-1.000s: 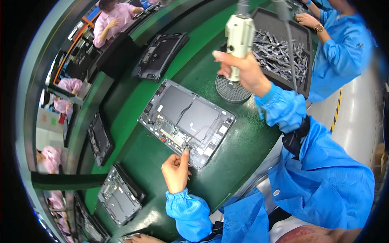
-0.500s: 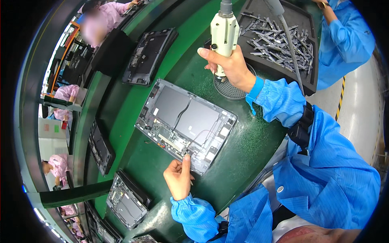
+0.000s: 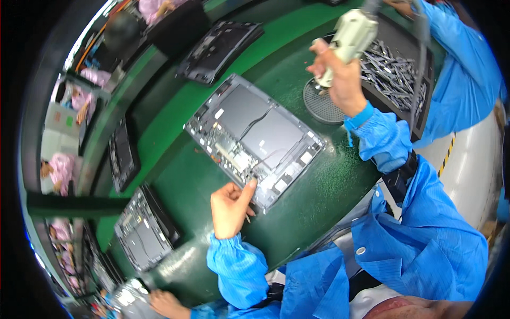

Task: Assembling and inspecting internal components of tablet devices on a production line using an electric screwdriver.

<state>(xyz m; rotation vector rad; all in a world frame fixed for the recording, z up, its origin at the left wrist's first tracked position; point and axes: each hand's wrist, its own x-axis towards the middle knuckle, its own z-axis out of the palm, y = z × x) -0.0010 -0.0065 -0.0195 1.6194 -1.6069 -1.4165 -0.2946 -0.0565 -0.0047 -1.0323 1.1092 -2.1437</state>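
An opened tablet [image 3: 260, 133] lies slantwise on the green table before me. Its circuit board, black ribbon cable and large grey battery are exposed. At the near edge my left hand [image 3: 228, 208] is closed on the tablet, thumb on top by the board and fingers curled at the side. My right hand [image 3: 346, 85] grips a cream-white electric screwdriver [image 3: 355, 33], which leans with its upper end to the right and is somewhat blurred. Its tip is beside a round grey ribbed dish [image 3: 322, 106], partly behind my fingers.
A black tray [image 3: 424, 125] of many small metal strips stands at the right, a hanging cable crossing it. Other opened devices [image 3: 218, 50] [image 3: 143, 231] sit along the green line at left. A co-worker's blue sleeve [image 3: 462, 90] is far right; another hand [image 3: 166, 304] is lower left.
The screwdriver has gone from upright over the dish to leaning right. The whole view has shifted; my left hand stays at the tablet's edge. Another person's hand has appeared at lower left.
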